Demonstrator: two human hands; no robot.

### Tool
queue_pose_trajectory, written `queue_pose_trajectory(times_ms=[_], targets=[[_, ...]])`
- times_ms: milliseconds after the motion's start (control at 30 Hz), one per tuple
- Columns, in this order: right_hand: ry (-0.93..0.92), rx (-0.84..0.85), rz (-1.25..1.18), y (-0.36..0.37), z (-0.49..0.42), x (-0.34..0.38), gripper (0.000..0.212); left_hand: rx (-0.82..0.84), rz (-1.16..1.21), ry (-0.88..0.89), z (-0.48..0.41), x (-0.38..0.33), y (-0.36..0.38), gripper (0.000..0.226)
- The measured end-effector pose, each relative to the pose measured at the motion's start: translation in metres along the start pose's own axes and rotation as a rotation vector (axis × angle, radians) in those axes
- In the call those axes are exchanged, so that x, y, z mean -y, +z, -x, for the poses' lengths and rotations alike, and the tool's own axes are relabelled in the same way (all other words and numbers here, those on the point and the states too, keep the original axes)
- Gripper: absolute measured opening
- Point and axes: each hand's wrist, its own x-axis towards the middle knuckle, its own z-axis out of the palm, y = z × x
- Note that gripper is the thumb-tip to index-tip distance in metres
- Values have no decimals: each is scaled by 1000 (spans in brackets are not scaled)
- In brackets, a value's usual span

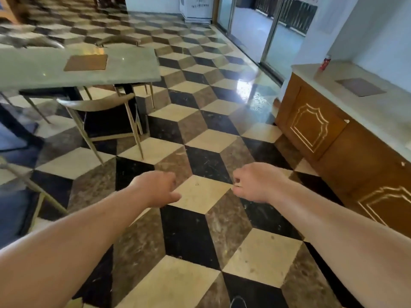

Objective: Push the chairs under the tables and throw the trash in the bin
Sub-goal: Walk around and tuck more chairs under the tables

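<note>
A grey stone table (124, 70) stands at the upper left with a brown placemat (86, 62) on it. A chair (100, 105) with a curved back is tucked under its near side, and another chair back (117, 40) shows beyond the far side. A red can (325, 63) stands on the white counter (347, 74) at the right. My left hand (160, 187) and my right hand (253, 185) hang over the chequered floor, both loosely curled with nothing in them, apart from the table and the counter.
A wooden cabinet (315, 130) under the counter lines the right side. Part of another chair frame (33, 187) juts in at the left edge. Glass doors (251, 30) are at the back right. A white unit (198, 10) stands against the far wall.
</note>
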Motion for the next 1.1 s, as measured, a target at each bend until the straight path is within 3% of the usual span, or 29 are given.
queue_pose_trajectory(times_ms=[267, 500, 633, 867, 1100], targets=[[-169, 58, 7, -13, -182, -2, 28, 30, 30, -230, -82, 95, -19, 63], [-382, 44, -10, -87, -355, 37, 29, -74, 108, -505, -129, 170, -96, 69], [-516, 6, -4, -118, -425, 91, 31, -128, 207, -589, -138, 211, -113, 60], [-796, 122, 150, -111, -511, 220, 37, -33, 324, -777, -156, 317, -73, 50], [-795, 232, 292, -95, -604, 332, 39, -1, 470, -848, -199, 451, -34, 54]])
